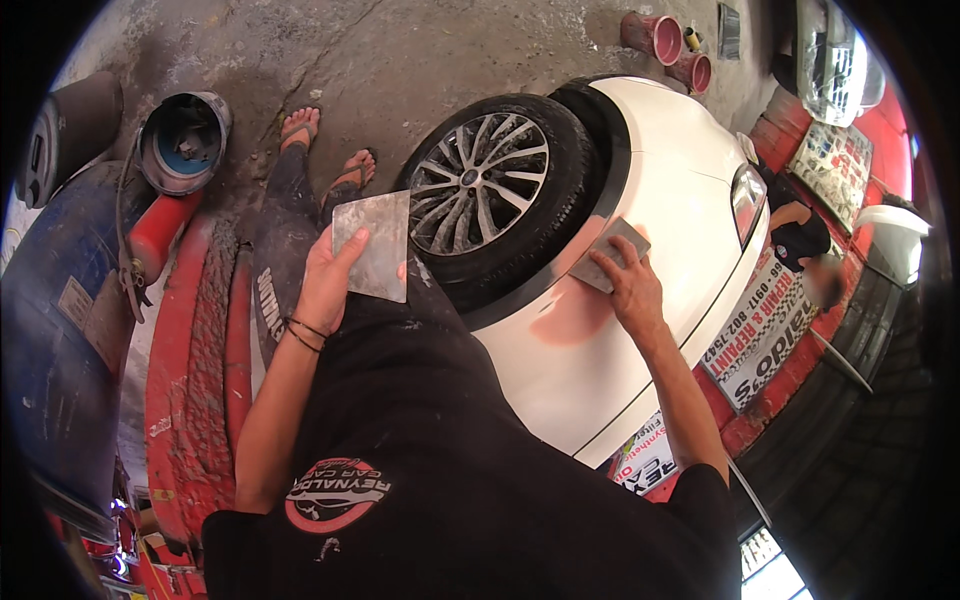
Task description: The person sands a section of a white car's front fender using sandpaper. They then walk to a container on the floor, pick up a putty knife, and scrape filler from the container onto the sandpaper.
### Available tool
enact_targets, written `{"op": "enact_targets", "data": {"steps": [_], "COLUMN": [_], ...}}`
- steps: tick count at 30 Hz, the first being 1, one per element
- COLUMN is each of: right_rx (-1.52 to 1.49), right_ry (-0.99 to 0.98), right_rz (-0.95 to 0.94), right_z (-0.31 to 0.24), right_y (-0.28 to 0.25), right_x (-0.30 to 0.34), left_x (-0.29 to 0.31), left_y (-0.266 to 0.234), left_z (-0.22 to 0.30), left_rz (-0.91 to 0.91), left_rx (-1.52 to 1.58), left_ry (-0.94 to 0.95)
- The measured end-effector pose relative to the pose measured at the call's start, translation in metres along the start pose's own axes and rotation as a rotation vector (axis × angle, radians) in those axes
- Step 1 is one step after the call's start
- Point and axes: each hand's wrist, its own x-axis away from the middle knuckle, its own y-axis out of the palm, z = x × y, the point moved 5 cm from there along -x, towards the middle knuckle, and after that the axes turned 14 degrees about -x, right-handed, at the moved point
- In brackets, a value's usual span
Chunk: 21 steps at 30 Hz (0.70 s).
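The floor [260,50] is grey, rough and blotchy with pale scuffs. On it are the white car [675,150], two sandalled feet [298,128] near its spoked wheel [472,179], two dull-red buckets [645,38] close together, and, beside these, a small yellow-and-black item [692,38] and a dark panel [729,32].

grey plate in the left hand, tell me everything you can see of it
The grey plate is thin, flat and four-sided, with fairly straight edges and a dull, smudged face that looks like metal, though the material is not certain. It is held in the left hand, the thumb pressed on its upper face and the other fingers mostly hidden beneath. In the view it shows just left of the car wheel, its broad face turned up toward the camera. Its underside is hidden.
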Motion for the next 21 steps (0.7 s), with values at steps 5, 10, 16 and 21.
{"op": "enact_targets", "data": {"steps": [5, 10, 16, 21], "right_rx": [0.047, 0.053, 0.054, 0.096], "right_ry": [-0.051, -0.061, -0.057, 0.007], "right_rz": [0.031, 0.038, 0.055, -0.010], "right_z": [0.005, 0.005, 0.003, -0.006], "right_y": [0.001, -0.001, -0.001, -0.002], "right_x": [-0.003, -0.005, -0.010, -0.021], "left_x": [0.000, -0.001, 0.002, 0.002], "left_y": [-0.003, -0.003, -0.001, 0.000], "left_z": [-0.003, -0.004, -0.002, -0.001], "left_rz": [-0.005, -0.019, -0.024, -0.030], "left_rx": [-0.013, -0.006, -0.011, -0.008], "left_ry": [-0.017, -0.013, -0.007, 0.014]}}
